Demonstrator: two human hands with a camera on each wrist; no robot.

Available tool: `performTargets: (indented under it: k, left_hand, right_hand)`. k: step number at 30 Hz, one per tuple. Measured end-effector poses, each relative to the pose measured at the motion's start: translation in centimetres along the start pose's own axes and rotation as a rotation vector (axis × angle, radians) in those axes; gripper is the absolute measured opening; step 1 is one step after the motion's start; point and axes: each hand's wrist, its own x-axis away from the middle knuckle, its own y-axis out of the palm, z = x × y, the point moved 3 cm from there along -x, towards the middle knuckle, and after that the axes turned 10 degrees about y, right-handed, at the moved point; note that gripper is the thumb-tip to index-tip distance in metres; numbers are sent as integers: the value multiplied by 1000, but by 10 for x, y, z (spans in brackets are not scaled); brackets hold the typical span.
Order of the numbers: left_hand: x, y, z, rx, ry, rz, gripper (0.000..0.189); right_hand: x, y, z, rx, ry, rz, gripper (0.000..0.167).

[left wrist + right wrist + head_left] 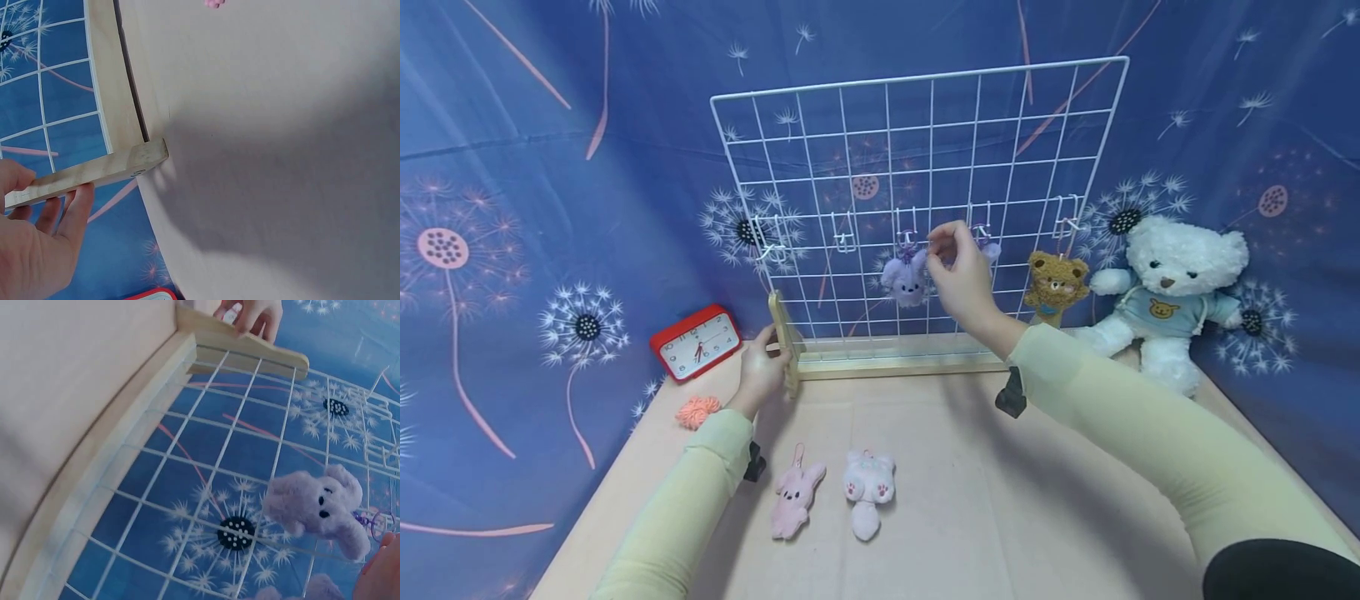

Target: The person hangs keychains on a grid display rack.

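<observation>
My left hand (762, 371) grips the wooden end foot (94, 175) of a white wire grid rack (917, 82), thumb on one face and fingers on the other. My right hand (966, 279) is at the front of the grid with fingers bent. Its fingertips are right beside a lilac plush keychain (906, 282), which hangs by a purple ring (377, 525) from a hook. Whether they pinch any part of it is hidden. A second lilac plush (992, 252) hangs partly behind my right hand. A brown bear plush (1056, 282) hangs farther right.
On the table (955, 500) lie a pink rabbit plush (795, 500) and a white-pink plush (868, 492). A red alarm clock (697, 343) and a coral yarn bundle (697, 412) are at left. A white teddy bear (1176, 292) sits at right. More hooks (845, 242) hang on the grid.
</observation>
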Motion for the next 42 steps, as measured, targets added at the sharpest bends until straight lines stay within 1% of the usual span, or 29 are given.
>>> performTargets:
  k: [4,5,8,11,12,15,20,23,26,31,34,40,42]
  left_hand:
    - [0,0,0,7,-2,1,59]
    - [0,0,0,8,-3,-1,59]
    - [0,0,0,7,-9,-3,59]
    - [0,0,0,9,-9,-1,59]
    - [0,0,0,10,-7,-1,59]
    - [0,1,-1,14,-6,0,59]
    - [-1,2,-2,17,-17,2,59]
    - [-1,2,-1,16,-18,-3,59]
    - [-1,1,0,11,-15,-4,60]
    - [0,0,0,-3,-4,1,59]
    - [1,0,-1,-5,-10,9,59]
    - [1,1,0,4,9,10,58]
    - [1,1,1,4,16,12,58]
  right_hand:
    - [9,3,3,-33,11,-52,22]
    - [13,3,0,-45,23,-74,23]
    - [21,7,5,-82,46,-136,22]
    - [29,12,11,-86,70,-188,19]
    - [30,14,17,-87,72,-202,18]
    - [36,19,24,-78,93,-243,19]
    - [48,30,40,-115,141,-314,21]
    - [56,38,49,-147,156,-379,23]
    - [65,46,55,-156,150,-450,26]
    - [82,61,64,-127,140,-557,27]
    - [92,70,71,-91,137,-636,27]
    - [112,86,83,4,135,-794,25]
    - [118,91,87,42,118,-839,23]
